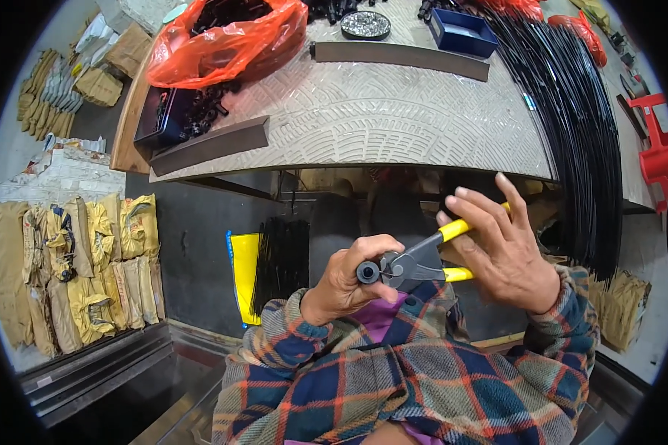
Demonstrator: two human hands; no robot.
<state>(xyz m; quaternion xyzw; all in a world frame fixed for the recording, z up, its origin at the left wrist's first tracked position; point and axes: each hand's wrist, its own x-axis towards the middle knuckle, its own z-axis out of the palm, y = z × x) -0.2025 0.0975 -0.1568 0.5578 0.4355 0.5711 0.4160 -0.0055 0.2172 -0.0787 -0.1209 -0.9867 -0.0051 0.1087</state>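
Note:
Over my lap, my left hand [340, 278] grips a small black cylindrical fitting [367, 273] with a round hole facing up. Yellow-handled pliers [421, 261] have their grey jaws against or right beside that fitting, close to my left thumb. Exactly where the jaws bite, I cannot tell. My right hand [511, 256] holds the pliers by the handles, which stand apart. Its fingers are stretched out along the upper handle, and the lower handle runs into the palm.
A patterned table [416, 111] stands ahead, bearing a red plastic bag [230, 44] of black parts, a blue tray [464, 33], a round tin [365, 26] and dark bars [401, 58]. Long black rods [571, 111] hang over its right side. Brown packages [89, 274] lie left.

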